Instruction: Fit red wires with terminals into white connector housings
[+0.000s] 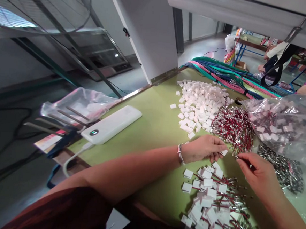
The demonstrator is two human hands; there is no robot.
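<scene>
My left hand (205, 148), with a bracelet at the wrist, pinches a small white connector (224, 152) over the green table (154, 128). Close to its right, my right hand (256, 167) has thumb and index finger pressed together on something too small to make out. Beyond the hands lie a heap of loose white connectors (201, 100) and a pile of short red wires with metal ends (233, 127). Nearer my body, many white connectors with red wires attached (209, 202) are heaped. Dark metallic pieces (282, 169) lie right of my right hand.
A white power bank (112, 124) with a cable lies on the left. At the right is a clear plastic bag (286, 120) of connectors. Bundled coloured wires (231, 78) run along the back. A person (277, 55) sits in the background.
</scene>
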